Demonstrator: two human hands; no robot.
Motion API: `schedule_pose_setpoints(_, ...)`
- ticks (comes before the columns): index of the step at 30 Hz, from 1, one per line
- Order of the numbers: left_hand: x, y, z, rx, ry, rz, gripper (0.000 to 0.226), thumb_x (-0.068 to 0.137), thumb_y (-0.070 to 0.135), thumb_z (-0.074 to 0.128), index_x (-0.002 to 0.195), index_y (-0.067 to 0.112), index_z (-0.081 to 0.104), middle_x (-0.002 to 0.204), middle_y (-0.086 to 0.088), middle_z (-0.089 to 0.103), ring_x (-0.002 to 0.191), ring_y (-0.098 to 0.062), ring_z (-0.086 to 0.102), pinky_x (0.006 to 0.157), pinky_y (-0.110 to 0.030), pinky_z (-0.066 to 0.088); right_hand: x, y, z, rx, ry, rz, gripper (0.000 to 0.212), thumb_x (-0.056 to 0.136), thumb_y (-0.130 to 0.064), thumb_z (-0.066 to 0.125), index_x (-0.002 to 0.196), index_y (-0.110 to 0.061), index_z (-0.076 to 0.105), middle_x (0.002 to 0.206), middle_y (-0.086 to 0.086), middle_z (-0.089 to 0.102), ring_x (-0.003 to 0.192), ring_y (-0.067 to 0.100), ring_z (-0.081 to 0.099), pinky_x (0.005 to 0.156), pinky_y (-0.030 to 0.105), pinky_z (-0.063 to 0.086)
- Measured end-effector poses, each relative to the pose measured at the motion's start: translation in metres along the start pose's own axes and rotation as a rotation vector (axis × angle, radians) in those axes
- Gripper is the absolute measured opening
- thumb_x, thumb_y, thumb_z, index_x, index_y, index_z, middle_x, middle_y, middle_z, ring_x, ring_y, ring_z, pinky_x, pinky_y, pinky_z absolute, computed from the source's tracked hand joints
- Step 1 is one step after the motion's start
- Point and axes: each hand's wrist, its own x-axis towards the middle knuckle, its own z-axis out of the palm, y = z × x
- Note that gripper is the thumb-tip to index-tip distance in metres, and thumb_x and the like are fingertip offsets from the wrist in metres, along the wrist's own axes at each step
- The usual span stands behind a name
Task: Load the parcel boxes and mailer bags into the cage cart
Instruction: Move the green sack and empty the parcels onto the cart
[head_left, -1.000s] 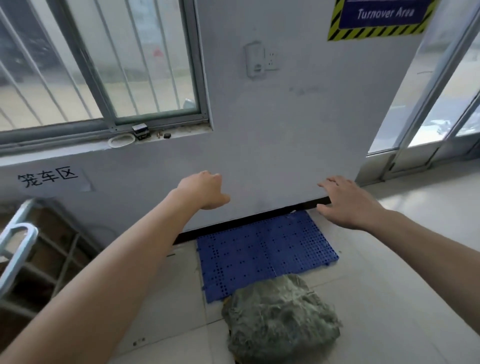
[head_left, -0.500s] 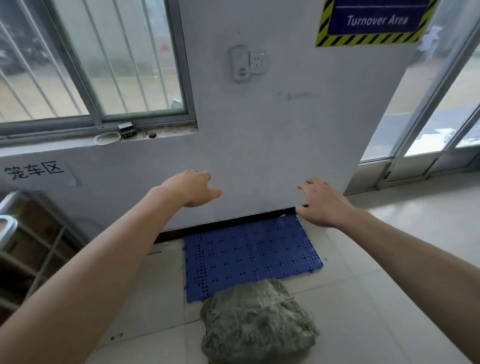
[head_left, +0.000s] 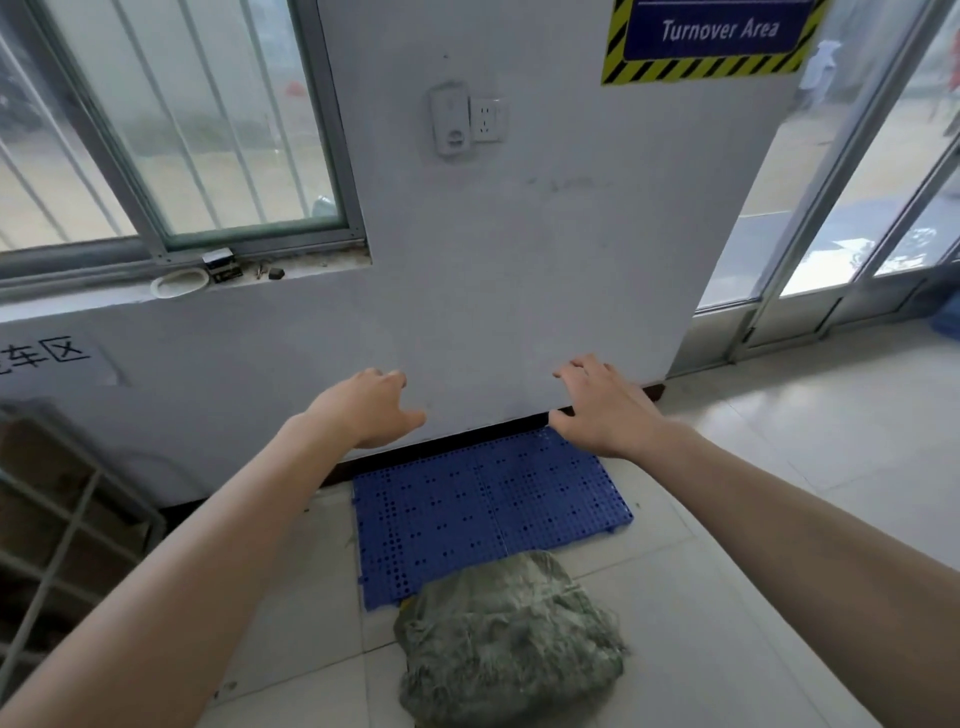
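Head view: person's bare arms extending forward above tiled floor (head_left: 779, 519). Left grip (head_left: 363, 410) hovering released, fingers loosely curled, holding nothing. Right grip (head_left: 602, 410) hovering released, fingers relaxed and spread, holding nothing. Crumpled grey-green bag (head_left: 509, 644) lying on floor below both, touching near edge of blue perforated mat (head_left: 488, 509). Cage cart (head_left: 62, 519) standing at left edge, well apart from bag.

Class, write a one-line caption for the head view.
Left hand and right hand stretch forward, empty; grey-green sack at near edge of blue mat; cage cart at left.
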Motion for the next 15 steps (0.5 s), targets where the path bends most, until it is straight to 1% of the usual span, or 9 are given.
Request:
schedule_pose_setpoints(4,-0.004,0.017,0.012,-0.007,-0.01,-0.021,0.067,0.098,0.054,0.048,0.152,0.016,0.035,0.151,-0.009,0.042,0.133,-0.028,0.047,0.107,-0.042,0.043,-0.004,0.021,0.005,-0.021,-0.015,-0.017,0.065,0.095,-0.045,0.048,0.152,-0.019,0.033,0.157,0.007,0.028,0.14,0.028,0.034,0.109,0.049,0.039)
schedule_pose_setpoints(10,-0.004,0.055,0.051,-0.017,-0.057,-0.092,0.067,0.098,0.056,0.046,0.151,0.016,0.036,0.15,-0.009,0.043,0.134,-0.028,0.046,0.108,-0.041,0.042,-0.021,0.079,0.021,-0.035,-0.074,-0.041,0.06,0.093,-0.045,0.047,0.147,-0.02,0.037,0.155,0.007,0.032,0.137,0.029,0.036,0.108,0.05,0.039)
schedule_pose_setpoints(15,0.014,0.095,0.096,0.013,-0.052,-0.116,0.064,0.1,0.053,0.046,0.15,0.014,0.038,0.148,-0.01,0.045,0.132,-0.028,0.047,0.106,-0.038,0.043,-0.035,0.143,0.045,-0.052,-0.036,-0.035,0.06,0.094,-0.045,0.048,0.147,-0.019,0.038,0.159,0.008,0.027,0.142,0.03,0.032,0.11,0.052,0.037)
